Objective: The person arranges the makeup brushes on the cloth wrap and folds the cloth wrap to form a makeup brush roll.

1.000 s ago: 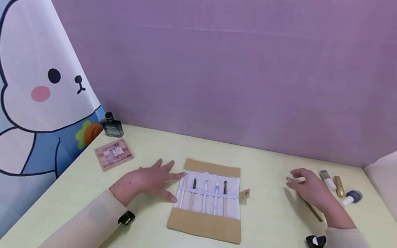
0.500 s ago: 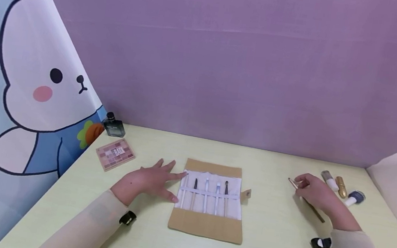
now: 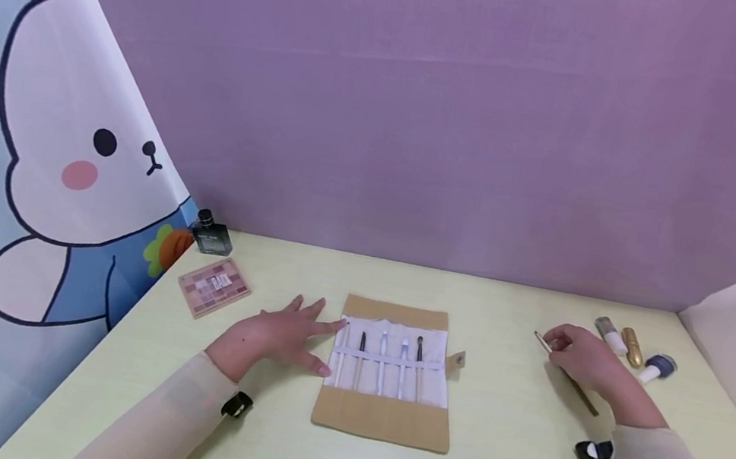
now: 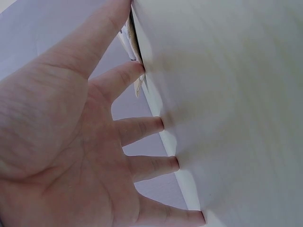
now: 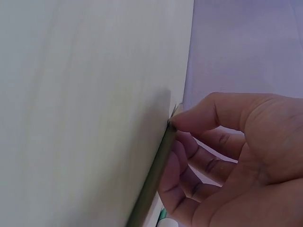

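Count: 2 hands, 1 loose brush, 1 brush roll w/ 5 brushes in it, 1 palette, 1 dark bottle, 3 small cosmetic items far right. Right hand over right part of table, fingers curled, thumb + fingertips pinching loose brush near its far end; rest of handle still flat on tabletop, running diagonally back toward wrist under the palm. Brush look: thin, long, brownish/olive handle, paler tip poking out past the fingers at upper left; bristle end not discernible. In right wrist view, handle reads as dark thin rod lying against the table surface. Left hand flat on table, fingers straight and spread wide, holding nothing; index tip touching left edge of brush roll, thumb just beside the leftmost slot. Left wrist view confirms fingertips pressed on surface. Roll: tan fabric, unrolled flat at table centre, white inner panel w/ elastic band across, small tab on right edge; 5 brushes upright side by side, mixed white and dark tips. Loose brush well apart from roll, to its right. Palette pink, back left, near dark bottle at wall. Cosmetic items just beyond right hand: white-capped, gold, blue-capped.
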The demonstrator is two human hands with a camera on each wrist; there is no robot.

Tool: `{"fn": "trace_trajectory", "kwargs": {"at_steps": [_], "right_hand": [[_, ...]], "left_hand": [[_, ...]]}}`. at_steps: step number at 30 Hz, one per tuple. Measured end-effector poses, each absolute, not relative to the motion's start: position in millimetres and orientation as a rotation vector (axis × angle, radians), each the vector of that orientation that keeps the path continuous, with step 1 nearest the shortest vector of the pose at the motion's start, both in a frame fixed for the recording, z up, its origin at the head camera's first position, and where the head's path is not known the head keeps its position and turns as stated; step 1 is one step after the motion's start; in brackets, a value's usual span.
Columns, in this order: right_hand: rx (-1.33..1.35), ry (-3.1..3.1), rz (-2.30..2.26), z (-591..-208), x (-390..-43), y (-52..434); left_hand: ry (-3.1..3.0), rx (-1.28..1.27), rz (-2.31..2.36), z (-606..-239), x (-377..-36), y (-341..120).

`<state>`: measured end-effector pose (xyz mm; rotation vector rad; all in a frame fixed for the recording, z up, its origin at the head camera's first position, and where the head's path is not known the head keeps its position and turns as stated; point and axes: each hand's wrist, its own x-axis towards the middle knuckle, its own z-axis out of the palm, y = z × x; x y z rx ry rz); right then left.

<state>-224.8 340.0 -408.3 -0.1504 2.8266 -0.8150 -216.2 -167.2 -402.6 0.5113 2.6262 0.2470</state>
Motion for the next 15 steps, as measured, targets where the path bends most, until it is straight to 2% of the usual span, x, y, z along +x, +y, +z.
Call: {"fn": "trace_trajectory", "kwargs": {"at_steps": [15], "right_hand": [[-0.159,2.849,-0.739,-409.0,-223.0,336.5]], "left_hand": [[2.626,0.52,0.242,-402.4,-215.8,-167.3]]}}
